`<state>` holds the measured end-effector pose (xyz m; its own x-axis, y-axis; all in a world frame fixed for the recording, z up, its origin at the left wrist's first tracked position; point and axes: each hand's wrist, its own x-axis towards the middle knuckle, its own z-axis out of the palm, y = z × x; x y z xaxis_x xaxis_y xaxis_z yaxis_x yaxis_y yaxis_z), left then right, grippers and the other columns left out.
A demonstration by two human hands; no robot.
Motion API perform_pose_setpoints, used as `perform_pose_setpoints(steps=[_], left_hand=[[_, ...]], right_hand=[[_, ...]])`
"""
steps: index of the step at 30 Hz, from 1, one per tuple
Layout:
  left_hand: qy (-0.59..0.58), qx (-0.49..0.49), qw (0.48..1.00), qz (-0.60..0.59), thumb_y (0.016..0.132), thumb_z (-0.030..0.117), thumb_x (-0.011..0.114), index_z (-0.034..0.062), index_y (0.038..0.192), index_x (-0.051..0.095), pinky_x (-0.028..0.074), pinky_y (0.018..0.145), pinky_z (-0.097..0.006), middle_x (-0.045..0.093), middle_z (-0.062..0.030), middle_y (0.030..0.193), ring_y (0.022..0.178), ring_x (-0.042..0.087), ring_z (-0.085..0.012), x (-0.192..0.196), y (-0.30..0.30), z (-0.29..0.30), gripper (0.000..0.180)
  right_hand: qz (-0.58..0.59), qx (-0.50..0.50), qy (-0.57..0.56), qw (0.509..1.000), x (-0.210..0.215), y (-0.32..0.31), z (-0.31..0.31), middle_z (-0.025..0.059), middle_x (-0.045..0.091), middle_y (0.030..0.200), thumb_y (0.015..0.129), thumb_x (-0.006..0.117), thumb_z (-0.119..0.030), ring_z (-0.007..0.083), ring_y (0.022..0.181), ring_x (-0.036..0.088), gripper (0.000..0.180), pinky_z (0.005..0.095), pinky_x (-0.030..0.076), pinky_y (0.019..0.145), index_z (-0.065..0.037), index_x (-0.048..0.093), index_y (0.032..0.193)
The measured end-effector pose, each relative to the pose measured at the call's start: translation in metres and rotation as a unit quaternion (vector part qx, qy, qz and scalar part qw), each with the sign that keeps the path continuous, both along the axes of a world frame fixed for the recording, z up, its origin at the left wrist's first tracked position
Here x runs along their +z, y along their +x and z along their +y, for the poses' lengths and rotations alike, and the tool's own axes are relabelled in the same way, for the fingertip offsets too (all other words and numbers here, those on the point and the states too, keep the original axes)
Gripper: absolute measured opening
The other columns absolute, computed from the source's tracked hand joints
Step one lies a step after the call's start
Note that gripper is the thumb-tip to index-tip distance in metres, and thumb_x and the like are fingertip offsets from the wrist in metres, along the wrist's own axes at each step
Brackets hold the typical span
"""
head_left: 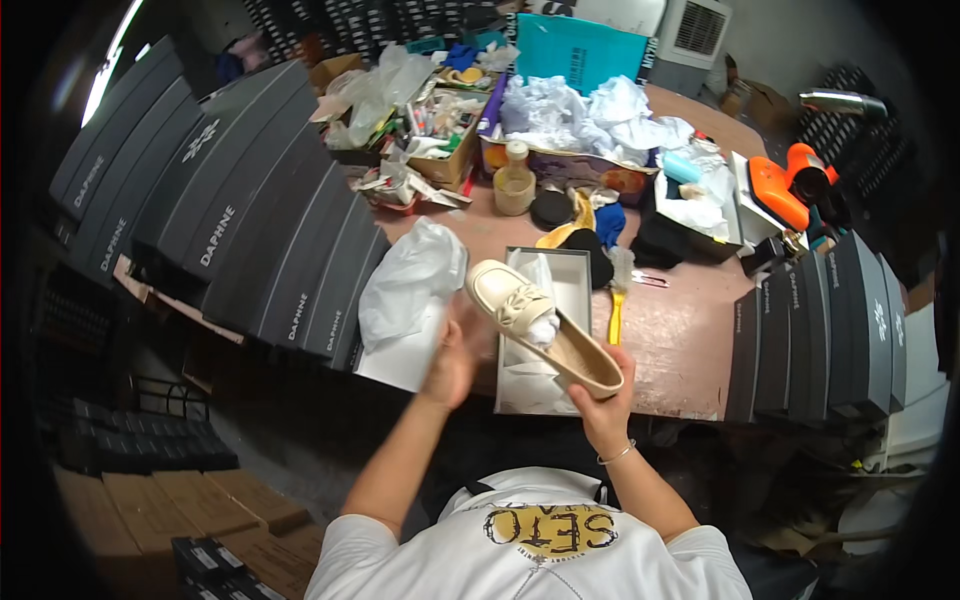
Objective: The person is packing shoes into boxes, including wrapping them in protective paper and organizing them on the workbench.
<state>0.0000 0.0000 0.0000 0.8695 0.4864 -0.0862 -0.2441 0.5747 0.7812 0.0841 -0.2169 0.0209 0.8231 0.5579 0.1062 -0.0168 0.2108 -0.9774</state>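
Note:
A cream loafer [505, 292] with a twisted ornament and white stuffing in it is tilted over an open grey shoebox [575, 272]. My right hand [604, 398] grips it by the heel, thumb near the opening. To the left of the shoe, my left hand [450, 368] is raised; its fingers are smeared by motion, so their pose does not show. Inside the shoebox lies white tissue paper [535, 386]. Crumpled white wrapping [412, 282] rests on a white sheet or lid [405, 352] beside the box.
Dark shoeboxes stand in rows at the left [250, 200] and right [840, 330] of the table [680, 370]. Behind are a bottle [515, 180], a yellow-handled brush [616, 310], a bin of crumpled paper [570, 115], an orange tool [775, 192] and a cluttered carton [450, 165].

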Motion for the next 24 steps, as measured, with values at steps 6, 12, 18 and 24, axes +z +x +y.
perform_pose_setpoints(steps=[6,12,18,24], left_hand=[[-0.268,0.021,0.962,-0.035,0.091,0.069,0.029,0.0077,0.136,0.042,0.045,0.097,-0.045,0.054,-0.0144,0.125,0.112,0.055,-0.0303,0.004,0.008,-0.051,0.077],[-0.185,0.1,0.978,0.008,0.096,0.06,0.033,0.0104,0.142,0.031,0.035,0.107,-0.04,0.043,-0.0086,0.138,0.127,0.042,-0.0232,0.037,0.002,-0.085,0.067],[-0.22,0.086,0.971,0.023,0.097,0.057,0.033,0.01,0.138,0.039,0.036,0.106,-0.041,0.049,-0.0101,0.132,0.123,0.047,-0.0254,0.009,0.001,-0.06,0.063],[-0.342,-0.035,0.939,-0.003,0.095,0.064,0.026,0.006,0.134,0.043,0.041,0.097,-0.059,0.054,-0.0208,0.125,0.113,0.053,-0.0402,-0.018,-0.004,-0.021,0.072]], right_hand=[[-0.204,0.119,-0.154,0.959,0.044,0.016,0.011,0.0187,0.05,0.125,0.082,0.07,-0.028,0.0333,0.115,0.051,0.034,0.0372,0.038,0.099,-0.004,0.064,0.106],[-0.43,0.12,-0.238,0.863,0.035,0.019,0.055,0.0199,0.05,0.129,0.074,0.073,-0.019,0.0393,0.122,0.046,0.027,0.0448,0.036,0.102,-0.001,0.067,0.093],[-0.404,0.157,-0.192,0.881,0.025,0.025,0.042,0.0169,0.057,0.12,0.073,0.065,-0.008,0.0394,0.119,0.048,0.018,0.0457,0.039,0.1,0.002,0.066,0.088],[0.047,0.126,-0.067,0.989,0.051,0.057,-0.005,0.0059,0.063,0.093,0.08,0.059,-0.004,0.0113,0.081,0.059,0.025,0.0227,0.048,0.071,0.008,0.063,0.102]])
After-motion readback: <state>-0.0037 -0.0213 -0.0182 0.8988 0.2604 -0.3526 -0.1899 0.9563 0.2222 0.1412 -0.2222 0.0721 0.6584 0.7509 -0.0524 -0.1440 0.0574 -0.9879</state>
